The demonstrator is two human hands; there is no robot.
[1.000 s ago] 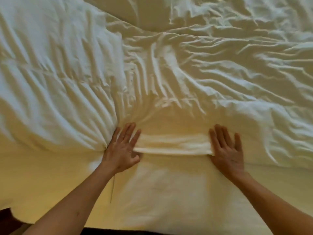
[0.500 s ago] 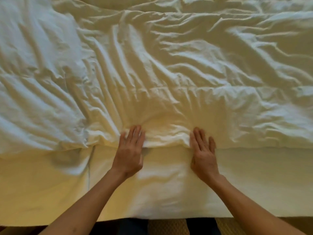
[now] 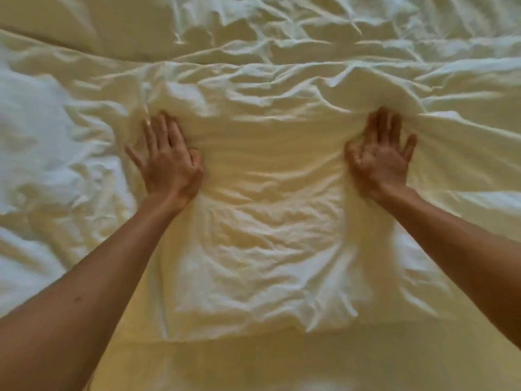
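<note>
A cream-white, heavily wrinkled sheet (image 3: 267,227) covers the whole bed in the head view. My left hand (image 3: 167,162) lies flat on it left of centre, fingers straight and pointing away from me. My right hand (image 3: 383,159) presses flat on it right of centre, fingers spread, with a ridge of cloth bunched up just beyond the fingertips. The stretch of sheet between the two hands looks flatter than the cloth around it. Both forearms reach in from the bottom corners.
Deep folds and ridges of sheet (image 3: 282,52) run across the far side of the bed. A hem or edge line of the cloth (image 3: 253,340) crosses near me, with smoother fabric below it.
Both hands have slid away from me over the sheet and moved apart, left hand to the left, right hand to the right. The near fold edge now lies well behind my wrists.
</note>
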